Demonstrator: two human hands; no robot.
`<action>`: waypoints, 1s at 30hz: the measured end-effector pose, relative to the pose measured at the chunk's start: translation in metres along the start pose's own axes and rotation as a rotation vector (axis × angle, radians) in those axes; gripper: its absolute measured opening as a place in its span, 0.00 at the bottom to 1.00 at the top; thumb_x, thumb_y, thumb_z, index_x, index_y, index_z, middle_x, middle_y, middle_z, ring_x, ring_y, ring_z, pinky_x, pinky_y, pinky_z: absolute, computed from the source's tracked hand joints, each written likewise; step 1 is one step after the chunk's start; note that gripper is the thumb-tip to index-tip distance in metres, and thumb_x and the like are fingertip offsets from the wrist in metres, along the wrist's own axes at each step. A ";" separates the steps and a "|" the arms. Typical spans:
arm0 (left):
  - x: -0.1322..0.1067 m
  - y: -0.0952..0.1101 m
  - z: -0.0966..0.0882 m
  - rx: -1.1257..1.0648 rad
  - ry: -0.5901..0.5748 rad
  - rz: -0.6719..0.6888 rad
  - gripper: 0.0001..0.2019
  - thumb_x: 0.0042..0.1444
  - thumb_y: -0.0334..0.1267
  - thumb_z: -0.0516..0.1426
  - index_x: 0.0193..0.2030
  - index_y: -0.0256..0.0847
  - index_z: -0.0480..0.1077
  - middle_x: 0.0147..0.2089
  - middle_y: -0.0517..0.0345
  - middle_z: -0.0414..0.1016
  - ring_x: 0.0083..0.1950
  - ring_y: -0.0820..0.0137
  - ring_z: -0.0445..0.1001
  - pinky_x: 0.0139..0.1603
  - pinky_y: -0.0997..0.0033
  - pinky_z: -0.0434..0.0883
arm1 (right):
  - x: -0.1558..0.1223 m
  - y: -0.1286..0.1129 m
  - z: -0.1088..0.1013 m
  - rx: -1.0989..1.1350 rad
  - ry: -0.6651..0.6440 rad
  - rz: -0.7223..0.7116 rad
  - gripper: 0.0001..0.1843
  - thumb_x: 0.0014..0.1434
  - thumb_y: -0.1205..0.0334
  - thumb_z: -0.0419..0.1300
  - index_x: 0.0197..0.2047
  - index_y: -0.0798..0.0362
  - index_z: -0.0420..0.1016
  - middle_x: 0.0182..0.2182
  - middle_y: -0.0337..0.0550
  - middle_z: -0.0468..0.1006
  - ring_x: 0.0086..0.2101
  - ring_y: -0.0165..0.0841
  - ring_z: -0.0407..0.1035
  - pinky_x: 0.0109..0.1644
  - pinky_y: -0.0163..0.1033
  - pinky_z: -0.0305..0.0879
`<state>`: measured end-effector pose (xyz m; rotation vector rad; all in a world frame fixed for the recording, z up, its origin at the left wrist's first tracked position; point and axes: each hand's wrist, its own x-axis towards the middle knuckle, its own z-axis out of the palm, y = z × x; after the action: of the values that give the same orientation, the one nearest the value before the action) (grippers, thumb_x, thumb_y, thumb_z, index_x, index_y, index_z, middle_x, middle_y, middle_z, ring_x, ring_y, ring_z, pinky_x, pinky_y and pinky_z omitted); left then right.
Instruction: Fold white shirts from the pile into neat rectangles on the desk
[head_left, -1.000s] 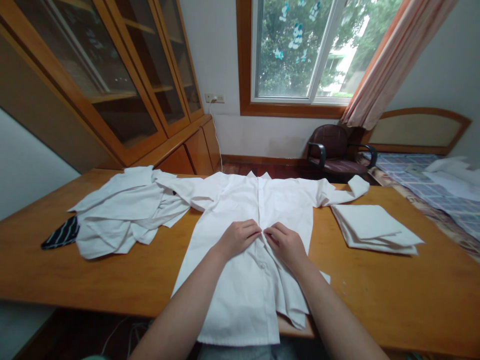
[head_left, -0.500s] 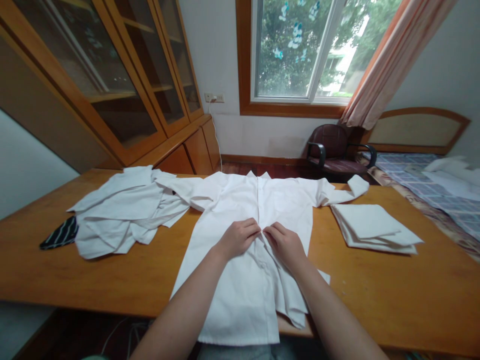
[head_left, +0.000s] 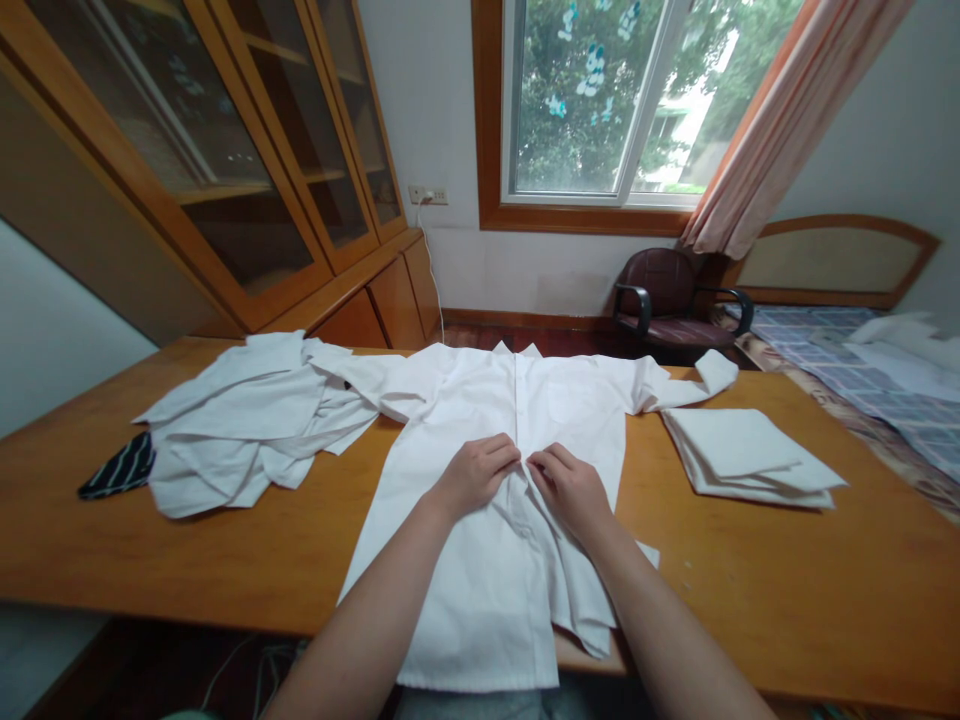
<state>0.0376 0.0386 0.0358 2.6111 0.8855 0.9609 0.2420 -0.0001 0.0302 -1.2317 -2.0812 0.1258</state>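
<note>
The white shirt (head_left: 465,400) lies front-up mid-tabletop (head_left: 750,590), collar at the far side. The left hand (head_left: 476,472) and right hand (head_left: 571,487) meet at its placket, fingers pinched on the edges. Above them the front looks closed; below, it gapes. A folded stack (head_left: 742,455) lies right, a loose heap (head_left: 247,430) left.

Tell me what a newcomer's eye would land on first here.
A white shirt lies spread front-up in the middle of the wooden table, with the left hand and right hand pinching its button strip. A crumpled heap of white garments sits to its left, a folded white stack to its right.
</note>
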 end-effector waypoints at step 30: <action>-0.002 0.000 0.001 0.009 0.035 0.020 0.10 0.69 0.35 0.53 0.50 0.43 0.74 0.41 0.55 0.74 0.40 0.71 0.75 0.41 0.73 0.73 | -0.001 0.006 0.003 0.119 0.059 0.024 0.09 0.69 0.60 0.57 0.41 0.51 0.78 0.33 0.41 0.76 0.30 0.29 0.72 0.36 0.33 0.66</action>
<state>0.0369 0.0377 0.0344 2.6231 0.8760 1.0122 0.2445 0.0035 0.0249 -1.1750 -1.9794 0.2193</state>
